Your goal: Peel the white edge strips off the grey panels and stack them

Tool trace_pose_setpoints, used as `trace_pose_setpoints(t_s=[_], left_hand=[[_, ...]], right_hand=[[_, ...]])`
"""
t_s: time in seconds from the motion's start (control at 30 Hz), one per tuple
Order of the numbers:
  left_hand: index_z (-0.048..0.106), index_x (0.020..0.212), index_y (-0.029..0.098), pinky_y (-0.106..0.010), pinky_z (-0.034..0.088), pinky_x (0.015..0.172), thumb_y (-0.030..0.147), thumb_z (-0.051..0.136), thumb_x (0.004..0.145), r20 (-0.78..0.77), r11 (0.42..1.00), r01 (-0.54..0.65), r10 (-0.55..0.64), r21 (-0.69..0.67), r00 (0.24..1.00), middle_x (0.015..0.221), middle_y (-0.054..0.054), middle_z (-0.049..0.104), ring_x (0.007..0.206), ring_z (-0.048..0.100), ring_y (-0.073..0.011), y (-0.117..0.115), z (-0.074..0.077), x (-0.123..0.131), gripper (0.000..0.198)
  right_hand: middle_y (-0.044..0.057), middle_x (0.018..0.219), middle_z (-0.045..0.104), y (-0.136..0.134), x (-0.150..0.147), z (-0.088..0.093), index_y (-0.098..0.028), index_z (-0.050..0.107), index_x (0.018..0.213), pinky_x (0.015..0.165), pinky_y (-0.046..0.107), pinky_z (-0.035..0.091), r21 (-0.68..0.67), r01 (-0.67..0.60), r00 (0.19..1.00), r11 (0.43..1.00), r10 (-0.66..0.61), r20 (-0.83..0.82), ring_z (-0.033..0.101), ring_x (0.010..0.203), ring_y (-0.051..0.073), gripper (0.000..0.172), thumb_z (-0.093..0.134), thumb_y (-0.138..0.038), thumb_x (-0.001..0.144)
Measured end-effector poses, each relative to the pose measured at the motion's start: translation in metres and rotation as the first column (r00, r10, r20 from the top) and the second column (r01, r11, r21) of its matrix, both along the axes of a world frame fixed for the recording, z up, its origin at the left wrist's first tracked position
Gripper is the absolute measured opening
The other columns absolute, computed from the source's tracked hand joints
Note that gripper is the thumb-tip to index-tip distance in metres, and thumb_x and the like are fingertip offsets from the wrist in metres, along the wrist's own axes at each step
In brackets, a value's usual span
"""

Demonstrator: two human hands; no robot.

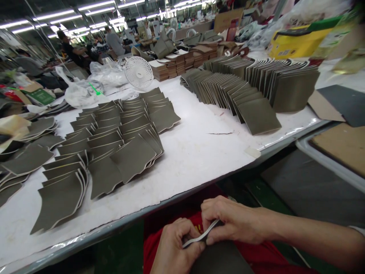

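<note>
Below the table's front edge, over my lap, both hands pinch one thin olive-grey leather piece (216, 260) by its pale edge. My left hand (173, 245) is curled closed on the near end of that edge. My right hand (230, 220) grips the far end between thumb and fingers. The piece hangs down between my wrists over red cloth (256, 253). On the white table (194, 152), rows of the same shaped olive pieces (114, 137) lie fanned out in overlapping lines to the left.
Stacks of rectangular olive panels (256, 87) stand in fanned rows at the right back. A small white fan (138, 72) sits behind them, with plastic bags (82, 91) to the left and a yellow box (296, 42) at the far right. Other people work in the background at left.
</note>
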State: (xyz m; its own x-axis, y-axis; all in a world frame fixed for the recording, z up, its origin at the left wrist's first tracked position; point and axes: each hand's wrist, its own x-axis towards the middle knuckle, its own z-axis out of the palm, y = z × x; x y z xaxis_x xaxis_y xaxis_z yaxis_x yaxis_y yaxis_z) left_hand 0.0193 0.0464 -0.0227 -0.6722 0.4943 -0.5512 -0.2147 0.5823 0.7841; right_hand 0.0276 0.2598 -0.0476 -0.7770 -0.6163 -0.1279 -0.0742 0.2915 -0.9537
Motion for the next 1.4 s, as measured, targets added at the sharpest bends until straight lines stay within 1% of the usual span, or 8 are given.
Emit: trace_pose_setpoints(t_s=[0.3,0.53,0.73,0.83,0.97,1.07,1.27,1.4], left_hand=[[0.052,0.062,0.018,-0.031,0.03,0.068,0.031,0.062,0.069,-0.006,0.998,0.026,-0.027,-0.054,1.0,0.07,0.0,0.052,0.071,0.046,-0.0166,-0.003,-0.006,0.001,0.018],[0.073,0.089,0.02,-0.03,0.036,0.075,0.034,0.056,0.088,-0.086,0.968,0.231,-0.24,-0.101,0.967,0.087,-0.003,0.068,0.085,0.059,-0.0186,0.001,0.011,-0.006,0.022],[0.068,0.083,0.019,-0.032,0.038,0.074,0.036,0.044,0.097,-0.269,0.936,0.305,-0.343,-0.173,0.9,0.084,-0.005,0.068,0.082,0.06,-0.0189,0.003,0.005,0.002,0.033],[0.069,0.087,0.02,-0.032,0.039,0.076,0.039,0.047,0.097,-0.251,0.947,0.28,-0.312,-0.155,0.916,0.087,-0.005,0.069,0.086,0.06,-0.0198,-0.005,-0.002,0.004,0.03],[0.071,0.102,0.022,-0.029,0.041,0.081,0.037,0.062,0.087,-0.096,0.983,0.138,-0.151,-0.124,0.984,0.098,-0.003,0.071,0.091,0.061,-0.0197,-0.028,-0.001,0.004,0.023],[0.073,0.087,0.019,-0.028,0.039,0.075,0.037,0.062,0.085,-0.077,0.99,0.061,-0.071,-0.127,0.995,0.086,-0.004,0.07,0.082,0.059,-0.0186,-0.039,0.001,0.007,0.021],[0.073,0.076,0.018,-0.028,0.036,0.07,0.027,0.065,0.08,-0.15,0.99,-0.031,0.011,-0.136,0.989,0.075,-0.003,0.068,0.073,0.055,-0.016,-0.031,0.002,0.013,0.013],[0.076,0.087,0.02,-0.026,0.039,0.071,0.033,0.064,0.084,-0.123,0.996,-0.001,-0.011,-0.094,0.992,0.083,-0.004,0.071,0.077,0.059,-0.0167,-0.033,0.003,0.011,0.018]], right_hand=[[-0.003,0.072,0.058,0.014,0.006,-0.011,-0.012,0.074,0.079,0.064,0.023,0.034,-0.109,0.053,0.998,0.993,-0.055,-0.014,0.053,0.072,0.012,0.011,0.084,-0.016,0.08],[-0.002,0.07,0.057,0.011,0.005,-0.005,-0.013,0.07,0.078,0.066,0.024,0.034,-0.16,0.05,0.991,0.986,-0.07,-0.116,0.052,0.073,0.013,0.013,0.079,-0.018,0.085],[0.003,0.071,0.061,0.01,0.009,-0.006,-0.013,0.069,0.078,0.071,0.031,0.035,-0.165,0.025,0.978,0.986,-0.058,-0.199,0.052,0.072,0.015,0.055,0.05,-0.058,0.103],[0.002,0.071,0.06,0.014,0.014,-0.008,-0.013,0.066,0.077,0.072,0.032,0.034,-0.109,0.02,0.975,0.994,-0.044,-0.22,0.051,0.072,0.015,0.06,0.041,-0.059,0.106],[0.002,0.074,0.057,0.02,0.017,-0.008,-0.015,0.065,0.08,0.074,0.033,0.032,-0.021,0.057,0.969,0.998,-0.06,-0.24,0.049,0.077,0.017,0.054,0.04,-0.054,0.108],[0.003,0.079,0.057,0.02,0.015,-0.006,-0.016,0.063,0.082,0.076,0.033,0.031,0.015,0.014,0.968,1.0,-0.01,-0.251,0.048,0.08,0.018,0.049,0.04,-0.05,0.108],[0.0,0.091,0.064,-0.005,0.009,0.007,-0.02,0.064,0.095,0.08,0.035,0.03,0.213,-0.087,0.962,0.973,0.138,-0.237,0.051,0.086,0.02,0.012,0.059,-0.027,0.102],[-0.002,0.079,0.062,-0.02,0.006,0.011,-0.018,0.055,0.08,0.081,0.037,0.028,0.226,-0.123,0.947,0.966,0.182,-0.264,0.045,0.069,0.016,0.025,0.05,-0.022,0.104]])
